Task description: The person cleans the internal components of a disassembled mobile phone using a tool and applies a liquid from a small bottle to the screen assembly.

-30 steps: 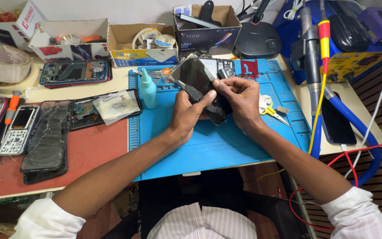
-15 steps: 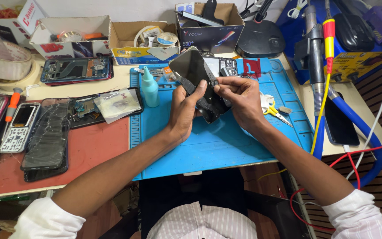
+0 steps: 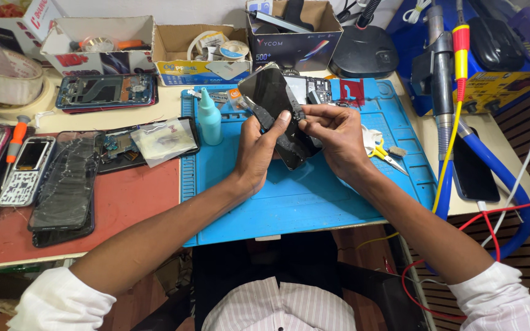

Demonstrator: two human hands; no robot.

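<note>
**Both hands grip a dark smartphone above the blue mat**

The person holds a black smartphone (image 3: 283, 116) tilted in the air over the blue silicone work mat (image 3: 314, 196), near its far edge. The left hand (image 3: 256, 153) is closed around the phone's lower left side, thumb pressed up against the dark panel. The right hand (image 3: 335, 135) grips the right edge, fingers curled onto it; whether the panel is parting from the body cannot be told.

Just left of the hands a small teal squeeze bottle (image 3: 208, 116) stands upright on the mat. Yellow-handled scissors (image 3: 380, 152) lie just beside the right wrist. On the red mat (image 3: 124, 202) to the left lie a cracked phone screen (image 3: 64, 190) and a keypad phone (image 3: 27, 168). Open cardboard boxes (image 3: 200, 52) line the back of the bench. A black phone (image 3: 473, 171) lies at the right, beside a blue hose (image 3: 504, 184).
</note>
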